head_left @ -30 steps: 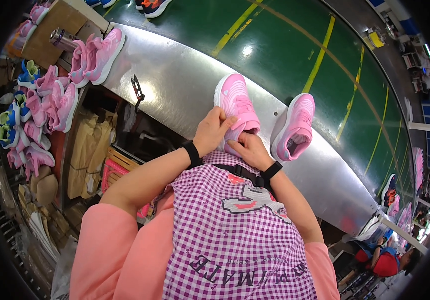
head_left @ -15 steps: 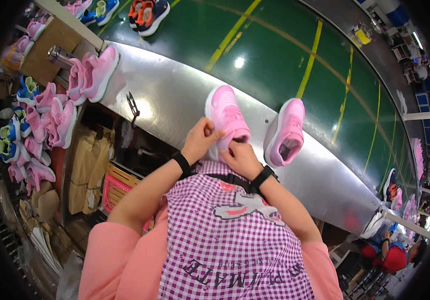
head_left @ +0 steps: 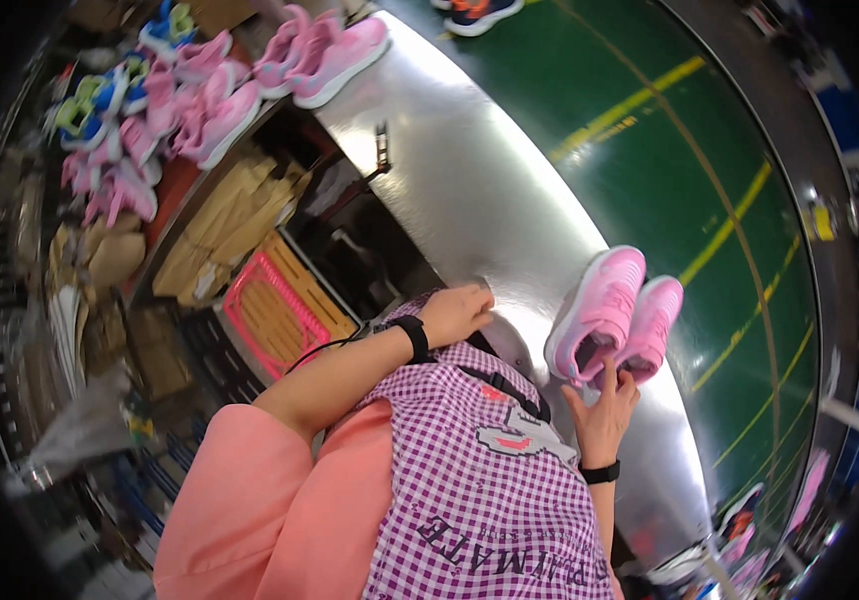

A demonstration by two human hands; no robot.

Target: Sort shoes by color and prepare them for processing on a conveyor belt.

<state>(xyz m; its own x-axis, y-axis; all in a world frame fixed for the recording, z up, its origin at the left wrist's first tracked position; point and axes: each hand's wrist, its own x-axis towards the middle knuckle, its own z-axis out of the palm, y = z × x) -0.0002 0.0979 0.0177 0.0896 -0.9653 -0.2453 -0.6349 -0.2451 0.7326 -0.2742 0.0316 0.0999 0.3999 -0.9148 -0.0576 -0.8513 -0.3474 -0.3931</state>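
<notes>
2 pink sneakers [head_left: 615, 318] with white soles stand side by side at the steel bench's [head_left: 470, 170] near edge.

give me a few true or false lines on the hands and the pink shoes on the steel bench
1. The right hand touches the pair of pink shoes at their heels. True.
2. The left hand grips one of those two shoes. False: it rests on the steel bench, apart from the pair.
3. The two shoes stand side by side, touching. True.
4. Both wrists are bare. False: each carries a black band, as on the left wrist.
5. The pink crate sits on top of the bench. False: it lies lower down, to the bench's left.
6. More pink shoes lie at the bench's far end. True.
</notes>
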